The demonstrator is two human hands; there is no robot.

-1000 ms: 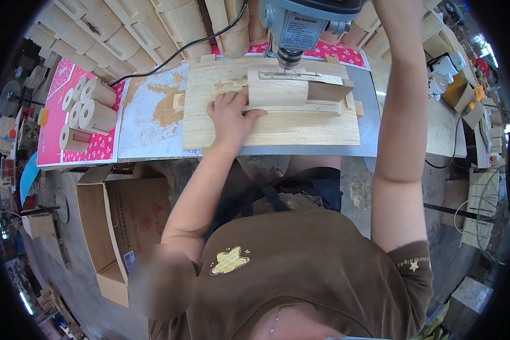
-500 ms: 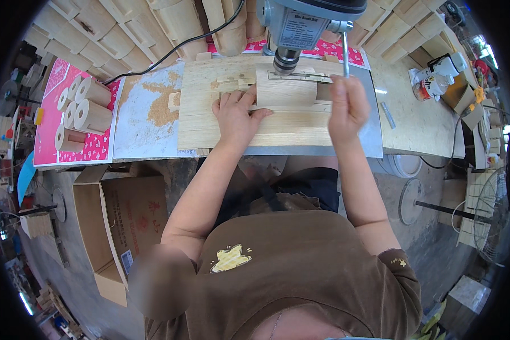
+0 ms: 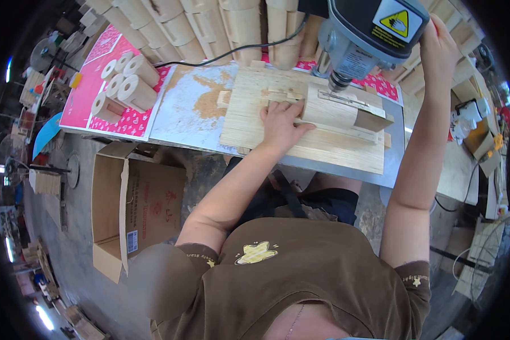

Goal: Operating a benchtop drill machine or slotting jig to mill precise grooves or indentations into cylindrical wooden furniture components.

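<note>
A pale, round-topped wooden block (image 3: 330, 111) lies on a flat wooden board (image 3: 317, 148), with a narrow slotted strip (image 3: 348, 101) along its upper side. My left hand (image 3: 283, 126) rests on the board at the block's left end, fingers spread and thumb stretched along its near edge. Above the block stands a bench drill (image 3: 360, 39), its chuck (image 3: 340, 81) just over the strip; whether a bit touches the wood is too small to tell. My right hand (image 3: 439, 51) is raised to the right side of the drill head, its fingertips partly hidden behind the housing.
Several wooden cylinders with end holes (image 3: 136, 93) stand on pink patterned paper at the left. Sawdust (image 3: 209, 103) lies beside the board. Stacked wooden pieces (image 3: 232, 28) line the back, with a black cable (image 3: 226, 55) before them. An open carton (image 3: 153, 198) is on the floor.
My right hand has left the drill's lever and risen to the right side of the drill head. My left hand stays beside the block. The whole view has turned and shifted.
</note>
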